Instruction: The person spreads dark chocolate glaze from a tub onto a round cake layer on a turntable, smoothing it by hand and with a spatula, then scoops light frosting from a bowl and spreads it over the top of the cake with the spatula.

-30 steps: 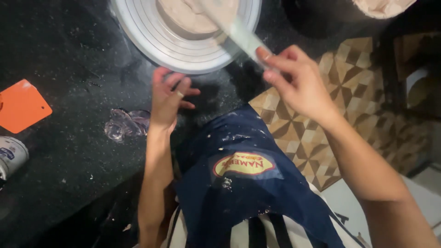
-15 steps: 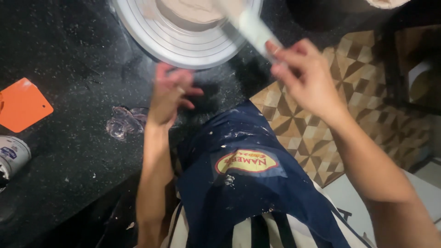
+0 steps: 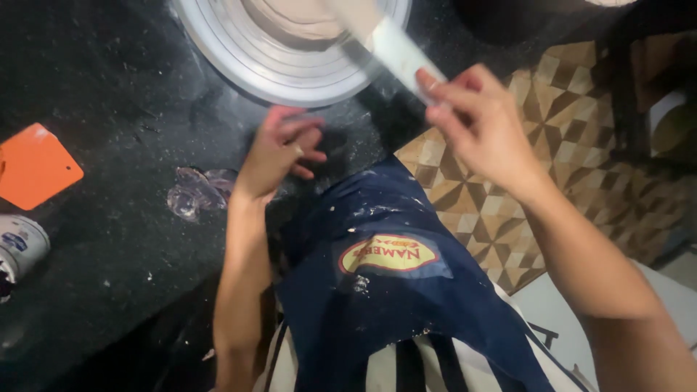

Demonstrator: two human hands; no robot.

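Spatula (image 3: 396, 51) — long, pale, pinched by the right hand (image 3: 479, 127) over the round turntable (image 3: 290, 69) at the counter's edge — could slip and gouge the frosting, since the loosely curled, empty left hand (image 3: 279, 152) steadies nothing.

**Labels and packages in view**

An oval badge (image 3: 388, 255) sits on the chest of the dark blue apron (image 3: 406, 319), low in the middle of the view: a red oval with a yellow rim and yellow lettering. At the left edge, on the black table (image 3: 109, 94), a small container (image 3: 20, 245) lies on its side, its wrapper white with dark blue marks. No signs or screens show.
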